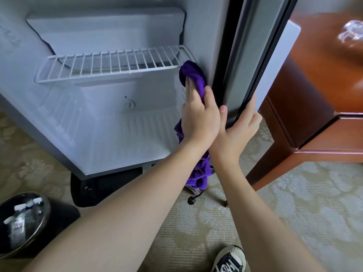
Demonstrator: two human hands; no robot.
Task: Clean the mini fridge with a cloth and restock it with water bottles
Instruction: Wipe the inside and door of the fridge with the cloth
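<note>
The mini fridge (110, 134) stands open on the floor, with a white wire shelf (110, 65) across its bare interior. My left hand (198, 116) presses a purple cloth (193, 75) flat against the fridge's right inner wall, just below the shelf's right end. The fingers lie straight and the rest of the cloth hangs down under my wrist. My right hand (239, 126) grips the edge of the open fridge door (253, 61), thumb on the inner side and fingers along the outer edge. No full water bottle shows.
A wooden table (318, 107) stands right of the door with a blurred clear object (351, 34) on top. A round shiny bin (21, 222) holding discarded plastic sits at lower left. A thermostat dial (128, 104) is on the fridge's back wall. My shoe (229, 260) rests on patterned carpet.
</note>
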